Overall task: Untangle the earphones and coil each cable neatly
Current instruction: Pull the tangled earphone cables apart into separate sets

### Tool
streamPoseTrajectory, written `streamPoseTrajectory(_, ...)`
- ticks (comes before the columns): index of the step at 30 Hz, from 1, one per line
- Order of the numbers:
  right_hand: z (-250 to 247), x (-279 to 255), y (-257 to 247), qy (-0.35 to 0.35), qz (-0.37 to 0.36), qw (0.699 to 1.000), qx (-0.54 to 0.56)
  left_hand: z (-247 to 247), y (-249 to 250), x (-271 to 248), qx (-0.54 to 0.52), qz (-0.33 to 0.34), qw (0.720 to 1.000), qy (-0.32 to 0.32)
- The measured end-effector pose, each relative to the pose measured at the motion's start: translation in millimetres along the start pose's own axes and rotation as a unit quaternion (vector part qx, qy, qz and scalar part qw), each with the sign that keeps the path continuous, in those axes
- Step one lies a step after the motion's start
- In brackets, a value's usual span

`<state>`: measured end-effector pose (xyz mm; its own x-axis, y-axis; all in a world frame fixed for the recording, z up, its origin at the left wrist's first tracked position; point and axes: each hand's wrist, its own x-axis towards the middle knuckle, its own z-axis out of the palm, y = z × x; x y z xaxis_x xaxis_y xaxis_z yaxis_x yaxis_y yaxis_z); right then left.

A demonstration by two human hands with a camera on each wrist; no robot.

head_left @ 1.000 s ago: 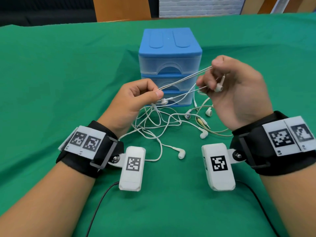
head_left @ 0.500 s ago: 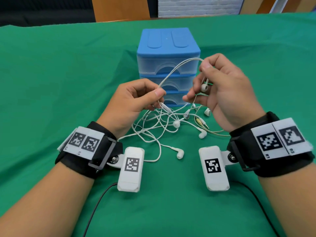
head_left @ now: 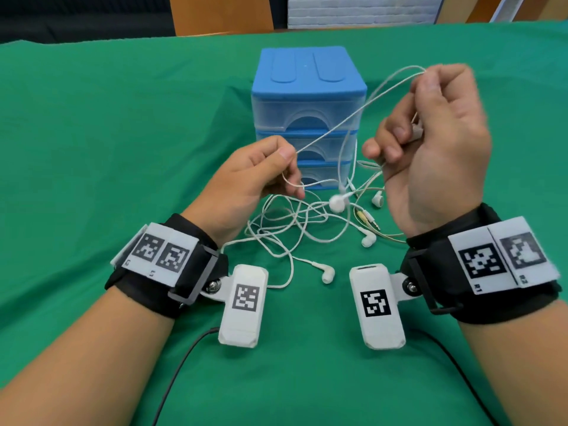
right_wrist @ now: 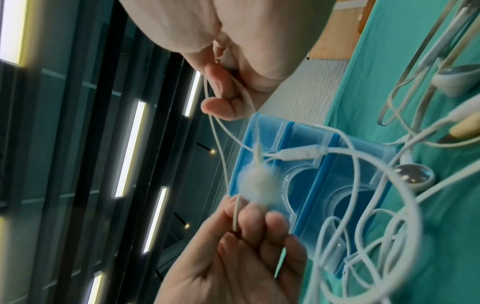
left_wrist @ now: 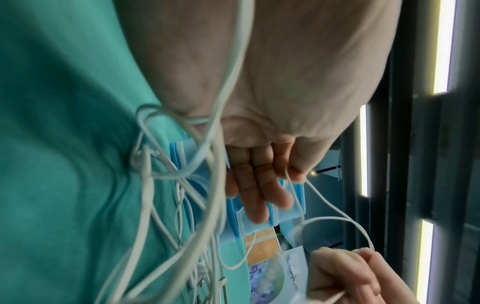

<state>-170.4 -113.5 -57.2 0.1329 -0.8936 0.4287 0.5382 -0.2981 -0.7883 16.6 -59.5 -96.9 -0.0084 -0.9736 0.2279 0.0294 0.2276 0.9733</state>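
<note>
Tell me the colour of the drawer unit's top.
Solid blue top over translucent drawers; the head view shows it best.

Two bare forearms reach forward, each wrist strapped with a black band; the left hand (head_left: 252, 176) sits lower, thumb pressed to curled fingers in a pinch; the right hand (head_left: 436, 142) is raised higher, fingers curled inward.

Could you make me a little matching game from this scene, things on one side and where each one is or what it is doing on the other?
Things:
1. left hand
2. right hand
3. drawer unit
4. jack plugs

States:
A. stands on the green cloth behind the tangle
B. lie on the cloth near the right wrist
C. lifts a loop of white cable, an earbud in its fingers
D. pinches a white cable between thumb and forefinger

Pairs: 1-D, 2-C, 3-A, 4-B
</note>
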Motion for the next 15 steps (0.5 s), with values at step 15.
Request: streamPoseTrajectory(15, -14.6, 6.1, 7.2, 0.060, 0.023, 0.990, -0.123, -3.1, 6.7, -5.8, -0.104, -0.016, 0.994, 0.005)
